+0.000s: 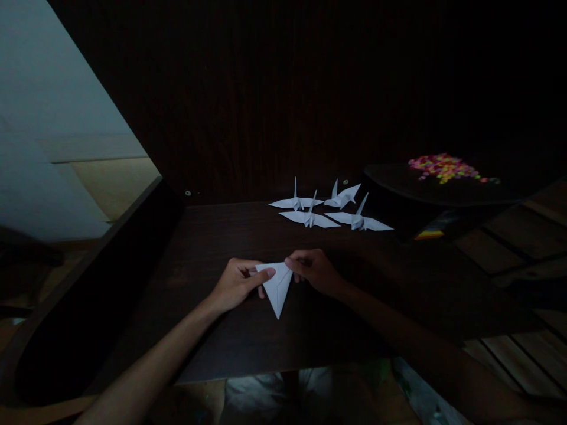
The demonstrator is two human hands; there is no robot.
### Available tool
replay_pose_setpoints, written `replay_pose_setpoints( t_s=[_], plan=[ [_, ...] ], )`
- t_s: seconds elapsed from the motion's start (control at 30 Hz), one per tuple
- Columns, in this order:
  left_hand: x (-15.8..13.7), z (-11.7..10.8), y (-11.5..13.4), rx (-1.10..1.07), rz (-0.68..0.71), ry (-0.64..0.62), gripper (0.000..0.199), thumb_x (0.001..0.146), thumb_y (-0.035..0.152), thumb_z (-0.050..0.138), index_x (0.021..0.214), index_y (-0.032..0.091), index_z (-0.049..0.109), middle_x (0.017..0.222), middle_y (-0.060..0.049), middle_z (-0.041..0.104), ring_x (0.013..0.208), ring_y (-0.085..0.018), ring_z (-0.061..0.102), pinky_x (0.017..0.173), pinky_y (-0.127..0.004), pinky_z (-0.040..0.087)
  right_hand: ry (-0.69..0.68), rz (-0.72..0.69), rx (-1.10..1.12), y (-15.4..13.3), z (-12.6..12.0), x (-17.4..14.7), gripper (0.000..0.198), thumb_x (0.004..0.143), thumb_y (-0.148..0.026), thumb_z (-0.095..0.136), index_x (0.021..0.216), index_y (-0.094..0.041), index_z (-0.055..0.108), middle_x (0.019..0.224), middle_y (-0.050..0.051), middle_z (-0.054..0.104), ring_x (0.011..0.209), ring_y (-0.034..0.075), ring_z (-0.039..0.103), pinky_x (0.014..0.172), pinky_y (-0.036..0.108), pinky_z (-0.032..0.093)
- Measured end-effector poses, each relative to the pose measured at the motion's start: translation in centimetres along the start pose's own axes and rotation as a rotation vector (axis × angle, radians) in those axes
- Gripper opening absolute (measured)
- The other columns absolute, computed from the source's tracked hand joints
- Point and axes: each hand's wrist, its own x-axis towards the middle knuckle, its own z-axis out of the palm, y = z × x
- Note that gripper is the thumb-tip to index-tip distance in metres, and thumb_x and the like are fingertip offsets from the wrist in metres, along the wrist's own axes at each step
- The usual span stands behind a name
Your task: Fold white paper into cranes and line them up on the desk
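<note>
Between my hands is a folded white origami paper (pixel 278 290), shaped like a triangle with its point toward me and creases down its face. My left hand (pixel 241 278) pinches its left side, thumb flat on top and fingers underneath. At the upper right corner, my right hand (pixel 313 268) grips the paper between thumb and fingers. Beyond them, several white paper cranes stand with wings spread, among them a front-left crane (pixel 309 219) and a front-right crane (pixel 359 222).
A dark wooden desk (pixel 221 236) lies under my hands, with a tall dark back panel (pixel 266 106) behind and a side panel (pixel 101 283) at left. A small shelf (pixel 394 180) at right bears a heap of colourful small pieces (pixel 445 167).
</note>
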Motion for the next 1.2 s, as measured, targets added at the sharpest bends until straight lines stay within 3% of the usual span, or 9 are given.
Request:
replay_pose_setpoints(
  t_s=[0.27,0.43,0.63,0.9,1.2],
  plan=[
    [0.1,0.1,-0.7,0.031,-0.025,-0.005,0.034,0.076,0.042,0.070,0.064,0.011,0.068,0.050,-0.002,0.061,0.042,-0.009,0.052,0.045,-0.018,0.040,-0.036,0.022,0.022,0.4,0.1,0.0,0.021,0.075,-0.034,0.065,0.069,-0.015,0.067,0.052,-0.001,0.060,0.045,0.010,0.055,0.047,0.021,0.043],
    [0.2,-0.2,-0.8,0.005,-0.018,0.040,0.029,0.075,0.038,0.070,0.066,0.010,0.070,0.053,-0.002,0.063,0.044,-0.009,0.052,0.046,-0.019,0.040,-0.058,0.051,0.101,-0.1,0.0,0.0,0.027,0.076,-0.040,0.067,0.071,-0.014,0.067,0.052,-0.001,0.060,0.047,0.011,0.057,0.048,0.022,0.045],
    [0.2,-0.5,-0.8,-0.018,-0.023,0.158,0.022,0.070,0.033,0.070,0.072,0.011,0.072,0.064,-0.003,0.069,0.058,-0.014,0.061,0.055,-0.022,0.045,-0.211,0.081,0.110,-0.4,-0.1,-0.1,0.036,0.082,-0.044,0.060,0.066,-0.012,0.065,0.059,0.004,0.066,0.048,0.009,0.056,0.044,0.019,0.044],
    [0.5,0.1,-1.1,0.028,-0.037,0.101,0.027,0.071,0.038,0.071,0.071,0.011,0.070,0.066,-0.002,0.068,0.058,-0.013,0.058,0.054,-0.021,0.043,-0.148,0.071,0.037,-0.3,0.1,-0.5,0.034,0.078,-0.043,0.063,0.066,-0.012,0.069,0.058,0.004,0.067,0.045,0.010,0.058,0.043,0.020,0.048],
    [0.5,0.0,-1.2,0.073,0.025,0.027,0.025,0.074,0.037,0.069,0.070,0.012,0.068,0.058,0.001,0.060,0.053,-0.010,0.051,0.050,-0.020,0.038,-0.202,0.014,0.041,-0.1,0.3,-0.7,0.031,0.080,-0.039,0.063,0.068,-0.011,0.069,0.062,0.005,0.068,0.047,0.010,0.058,0.044,0.020,0.047]
  ],
)
